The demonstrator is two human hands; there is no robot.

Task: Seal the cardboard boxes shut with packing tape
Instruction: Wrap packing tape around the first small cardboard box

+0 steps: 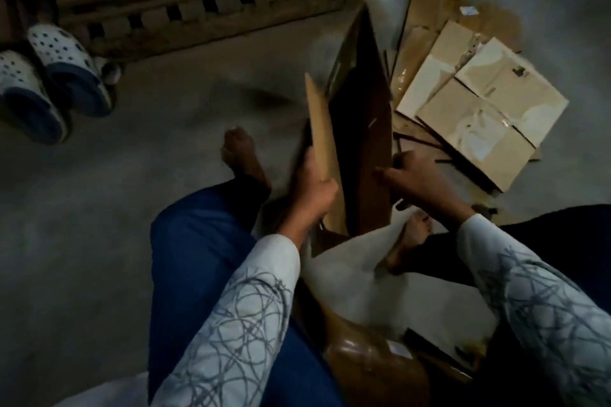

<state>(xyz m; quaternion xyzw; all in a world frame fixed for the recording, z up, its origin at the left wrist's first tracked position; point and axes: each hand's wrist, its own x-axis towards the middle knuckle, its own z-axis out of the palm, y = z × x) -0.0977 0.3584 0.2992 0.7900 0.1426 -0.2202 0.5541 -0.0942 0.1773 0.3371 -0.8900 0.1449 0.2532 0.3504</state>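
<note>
Left hand (315,185) and right hand (418,180) grip opposite edges of the box (360,129) (long axis pointing away), equally near.

Dim, blurred, perhaps vignetted at corners.

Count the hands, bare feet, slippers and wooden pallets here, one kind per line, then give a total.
Hands: 2, left hand and right hand, both gripping the cardboard box
Bare feet: 2
Slippers: 2
Wooden pallet: 1
Total: 7
</note>
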